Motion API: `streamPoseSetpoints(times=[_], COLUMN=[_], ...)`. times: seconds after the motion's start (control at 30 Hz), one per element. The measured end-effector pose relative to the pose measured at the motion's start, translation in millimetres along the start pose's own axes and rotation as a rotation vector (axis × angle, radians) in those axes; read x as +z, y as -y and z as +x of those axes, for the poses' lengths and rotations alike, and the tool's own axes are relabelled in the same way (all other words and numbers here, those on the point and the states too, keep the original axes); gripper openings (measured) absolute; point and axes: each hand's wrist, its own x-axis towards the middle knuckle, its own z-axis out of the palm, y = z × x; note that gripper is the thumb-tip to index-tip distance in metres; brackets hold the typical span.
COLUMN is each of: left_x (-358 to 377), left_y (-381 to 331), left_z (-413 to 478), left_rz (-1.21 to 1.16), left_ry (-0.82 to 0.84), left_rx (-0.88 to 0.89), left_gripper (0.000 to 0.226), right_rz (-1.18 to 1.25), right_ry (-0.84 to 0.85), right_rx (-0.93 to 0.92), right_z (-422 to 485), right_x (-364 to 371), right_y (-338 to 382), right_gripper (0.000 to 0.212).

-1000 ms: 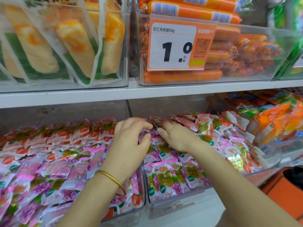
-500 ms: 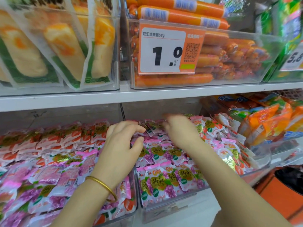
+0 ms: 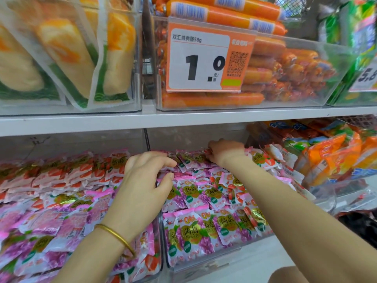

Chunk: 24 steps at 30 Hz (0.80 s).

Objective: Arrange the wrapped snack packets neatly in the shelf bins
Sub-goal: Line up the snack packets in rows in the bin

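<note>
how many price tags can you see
2. An orange tag on the front of the sausage bin; a second tag cut off at the right edge. More may lie out of view.

- upper shelf (image 3: 183, 117): white board carrying three clear bins side by side: pouch bin (image 3: 137, 88), sausage bin (image 3: 336, 58), green-pack bin (image 3: 346, 97)
- lower shelf (image 3: 265, 260): white too, left packet bin (image 3: 159, 252) and middle packet bin (image 3: 204, 267) touching, both heaped with snack packets (image 3: 193, 231), orange-pack bin (image 3: 324, 199) just to their right
</note>
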Motion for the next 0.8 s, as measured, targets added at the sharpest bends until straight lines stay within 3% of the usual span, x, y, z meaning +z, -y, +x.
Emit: streamPoseSetpoints(times=[0.2,0.3,0.47,0.63,0.8], left_x=[-0.3,-0.8,-0.8,-2.1,-2.7], left_y=[0.6,0.2,-0.3,-3.7,-4.3], left_z=[-0.8,-0.6,0.4,-1.0,-2.4], left_rz=[0.0,-0.003,0.016,0.029,0.027], left_ry=[0.005,0.009,0.014,0.022,0.028], left_rx=[0.001,-0.005,-0.005,-0.032,-0.046], left_gripper=[0.022,0.021,0.021,0.021,0.021], right_rz=[-0.064,0.043,0.313,0.425,0.323], right_ry=[-0.089,-0.153,-0.345,-0.298,-0.23], right_rx=[0.058,0.054,-0.152,-0.356,-0.488], right_z=[-3.4,-10.4,-50.7,-90.1,-115.0], right_x=[-8.8,-15.3,-22.0,-21.2,-5.6], right_y=[-9.9,-27.2,-49.3,-55.4,-46.6], right_gripper=[0.026,0.021,0.025,0.013,0.053])
